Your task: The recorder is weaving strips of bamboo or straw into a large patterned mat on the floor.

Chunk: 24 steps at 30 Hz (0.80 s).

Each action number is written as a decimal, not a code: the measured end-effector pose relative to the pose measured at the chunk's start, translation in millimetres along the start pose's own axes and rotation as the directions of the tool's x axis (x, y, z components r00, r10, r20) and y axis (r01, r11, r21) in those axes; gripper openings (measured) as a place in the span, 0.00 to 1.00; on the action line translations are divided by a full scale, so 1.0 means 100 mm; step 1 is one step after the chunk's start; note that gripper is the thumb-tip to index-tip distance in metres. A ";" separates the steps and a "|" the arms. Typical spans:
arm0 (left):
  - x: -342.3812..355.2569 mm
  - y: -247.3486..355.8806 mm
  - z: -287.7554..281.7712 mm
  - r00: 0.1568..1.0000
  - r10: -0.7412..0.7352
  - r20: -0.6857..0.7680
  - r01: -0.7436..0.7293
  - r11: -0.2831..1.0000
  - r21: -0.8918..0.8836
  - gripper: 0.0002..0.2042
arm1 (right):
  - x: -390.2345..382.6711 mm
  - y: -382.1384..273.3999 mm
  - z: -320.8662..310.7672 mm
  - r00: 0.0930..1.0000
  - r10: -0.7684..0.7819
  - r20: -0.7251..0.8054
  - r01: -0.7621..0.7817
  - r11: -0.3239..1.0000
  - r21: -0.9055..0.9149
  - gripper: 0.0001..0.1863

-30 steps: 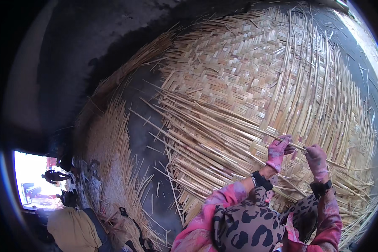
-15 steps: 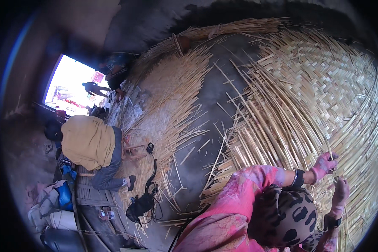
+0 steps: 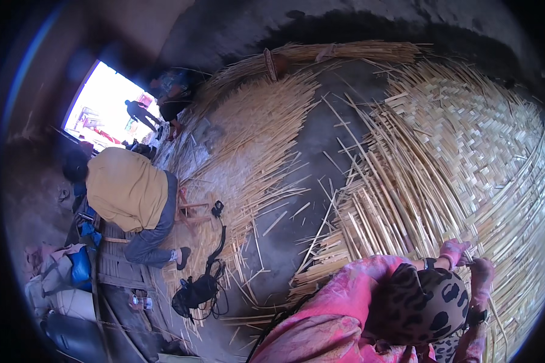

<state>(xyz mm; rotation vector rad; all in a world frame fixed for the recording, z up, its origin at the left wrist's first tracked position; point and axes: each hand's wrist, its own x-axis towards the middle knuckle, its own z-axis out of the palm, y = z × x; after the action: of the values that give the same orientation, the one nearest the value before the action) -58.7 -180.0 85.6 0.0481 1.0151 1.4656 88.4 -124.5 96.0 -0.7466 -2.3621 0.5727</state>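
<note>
A large woven mat (image 3: 460, 130) of pale reed strips covers the right side, with many loose strip ends fanning out along its left edge. My left hand (image 3: 455, 250), pinkish and banded in black at the wrist, has its fingers pinched together on a reed strip at the mat. Close below it, my right hand (image 3: 482, 277) is closed at the same spot, fingertips against the strip; exactly how they grip is small and blurred. Both arms wear pink sleeves (image 3: 339, 302). A rounded shape in spotted cloth (image 3: 421, 305) bulges between the arms and covers part of the mat.
Another mat (image 3: 248, 130) lies left of a grey floor strip (image 3: 321, 145). A person in a yellow top (image 3: 130, 190) bends over by it; others are near the bright doorway (image 3: 106, 103). A black strapped device (image 3: 200, 293) with cables lies on the floor. Bags (image 3: 79, 266) sit lower left.
The view has tilted slightly. My hands have come closer together and lower against the mat, and the left one has drawn back from the strip's upper part.
</note>
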 end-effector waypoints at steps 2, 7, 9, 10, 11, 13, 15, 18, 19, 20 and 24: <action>-0.02 0.01 -0.02 1.000 0.012 -0.005 -0.012 1.000 -0.010 0.08 | 0.00 0.03 0.10 0.997 -0.044 -0.066 0.045 0.999 0.006 0.05; -0.02 0.02 -0.05 0.999 0.041 -0.013 -0.041 0.999 -0.015 0.08 | 0.06 -0.05 0.04 0.668 0.615 0.419 -0.739 0.484 0.469 0.05; -0.01 0.03 -0.08 0.999 0.044 -0.018 -0.045 0.998 -0.037 0.08 | 0.09 -0.15 -0.01 0.700 0.614 0.365 -0.712 0.558 0.426 0.05; 0.00 0.01 -0.06 0.999 0.044 -0.015 -0.044 0.998 -0.037 0.08 | 0.06 -0.10 -0.02 0.698 0.618 0.362 -0.714 0.555 0.427 0.05; 0.00 0.01 -0.05 0.999 0.047 -0.016 -0.048 0.998 -0.035 0.08 | 0.01 -0.02 0.00 0.763 0.571 0.303 -0.645 0.639 0.419 0.05; 0.01 0.02 -0.06 0.998 0.054 -0.026 -0.055 0.998 -0.040 0.08 | -0.05 0.20 -0.04 0.845 0.439 0.307 -0.520 0.810 0.272 0.05; 0.03 0.02 -0.08 0.998 0.058 -0.031 -0.060 0.997 -0.045 0.08 | -0.14 0.29 0.00 0.875 0.410 0.258 -0.478 0.816 0.325 0.04; 0.03 0.02 -0.10 0.996 0.075 -0.043 -0.077 0.996 -0.048 0.08 | -0.14 0.22 0.04 0.881 0.424 0.210 -0.473 0.778 0.414 0.03; 0.04 0.02 -0.11 0.996 0.078 -0.047 -0.080 0.996 -0.047 0.08 | -0.11 0.19 0.04 0.860 0.466 0.209 -0.508 0.734 0.450 0.03; 0.04 0.03 -0.12 0.996 0.080 -0.050 -0.083 0.995 -0.051 0.08 | -0.10 0.21 0.06 0.860 0.465 0.212 -0.508 0.734 0.450 0.03; 0.02 -0.02 -0.12 0.995 0.083 -0.056 -0.086 0.994 -0.061 0.08 | 0.02 0.01 0.06 0.994 0.021 0.107 0.001 0.981 -0.195 0.05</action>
<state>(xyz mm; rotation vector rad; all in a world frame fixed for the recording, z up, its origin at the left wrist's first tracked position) -64.5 -185.3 76.1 0.0067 1.0195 1.5826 83.9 -124.0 92.1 -0.8327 -2.5428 0.3978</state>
